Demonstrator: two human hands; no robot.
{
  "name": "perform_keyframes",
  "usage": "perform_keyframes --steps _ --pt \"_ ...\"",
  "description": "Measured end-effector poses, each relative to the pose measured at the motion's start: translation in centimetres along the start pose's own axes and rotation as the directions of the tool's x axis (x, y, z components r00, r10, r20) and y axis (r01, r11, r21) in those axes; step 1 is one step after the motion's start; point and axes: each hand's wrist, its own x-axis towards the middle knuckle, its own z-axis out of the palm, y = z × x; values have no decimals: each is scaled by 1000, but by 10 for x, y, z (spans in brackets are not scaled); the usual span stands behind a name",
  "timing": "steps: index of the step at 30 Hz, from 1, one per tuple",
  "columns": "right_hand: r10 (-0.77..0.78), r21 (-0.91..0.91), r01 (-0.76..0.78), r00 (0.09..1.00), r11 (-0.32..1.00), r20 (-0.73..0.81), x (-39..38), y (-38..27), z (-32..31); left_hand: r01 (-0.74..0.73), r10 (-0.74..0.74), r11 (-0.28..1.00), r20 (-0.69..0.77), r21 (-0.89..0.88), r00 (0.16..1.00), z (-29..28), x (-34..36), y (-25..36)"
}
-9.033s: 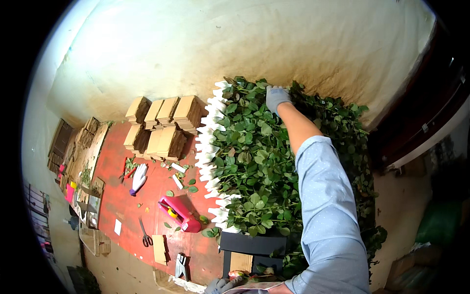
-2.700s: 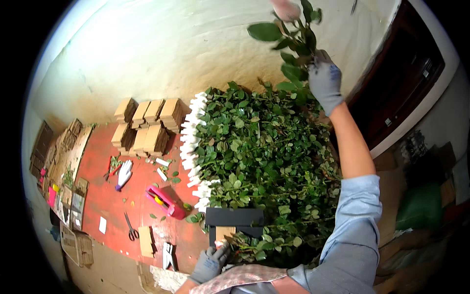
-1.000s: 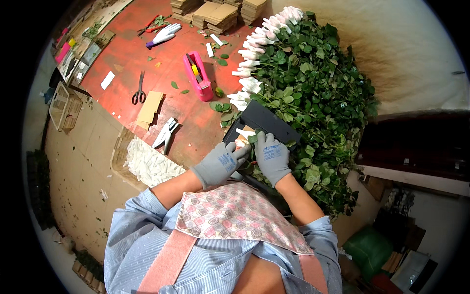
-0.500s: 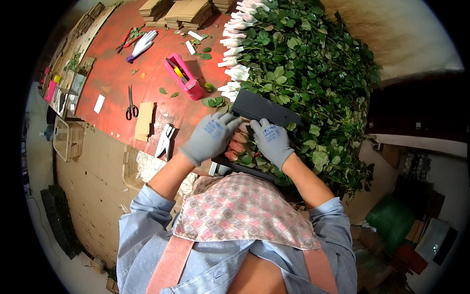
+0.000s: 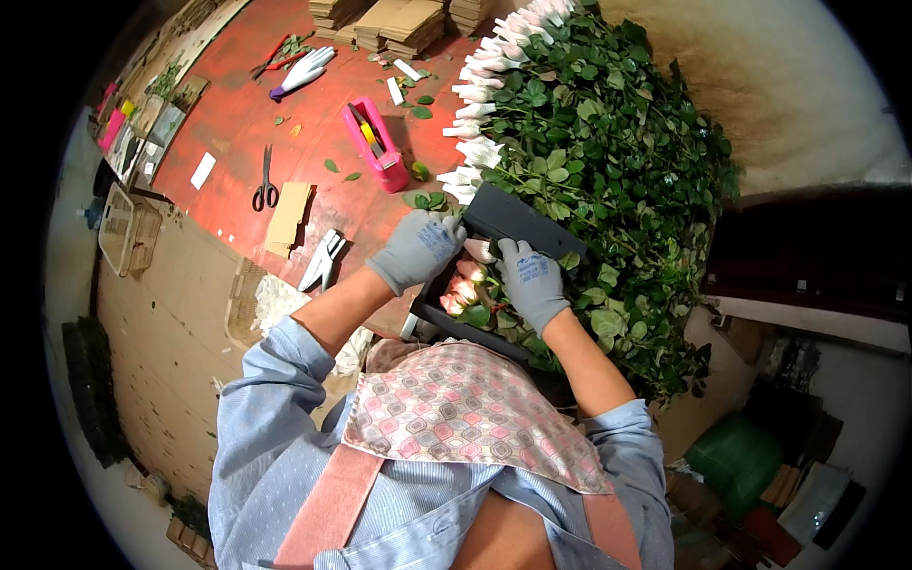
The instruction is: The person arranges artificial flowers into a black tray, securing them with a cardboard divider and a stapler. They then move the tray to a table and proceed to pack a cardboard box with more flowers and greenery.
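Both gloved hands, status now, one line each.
Left gloved hand: fingers bent beside the black box; whether it holds anything cannot be told.
Right gloved hand: partly curled beside the pale rose head; grip hidden.

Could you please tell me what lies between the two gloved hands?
In the head view, a pale bloom lies between the left hand and the right hand, with pink roses lower in the picture.

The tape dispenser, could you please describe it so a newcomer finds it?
On the red table, look between the scissors and the row of white sleeves. There is the dispenser: its bright pink body and yellow core set it apart from both.
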Motion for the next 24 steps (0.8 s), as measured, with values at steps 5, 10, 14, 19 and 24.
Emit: perform_keyframes --steps 5,10,14,19,24 --pt "5 5 -5 1000 1000 11 3 1 4 120 -136 980 95 159 986 -7 -12 -16" --pt "19 -10 -18 998 1000 54 1 -2 -1 342 -392 909 211 236 895 -39 -36 -57" --pt "-26 -78 32 997 996 79 1 -3 -10 151 -154 988 88 42 984 -56 -50 -6" --pt "-31 -67 39 992 997 119 0 -9 -13 -74 14 916 -154 -394 988 -42 -53 66" --pt "-7 -30 10 995 999 103 -2 -8 -18 -10 -39 938 -135 -346 990 -20 -54 74"
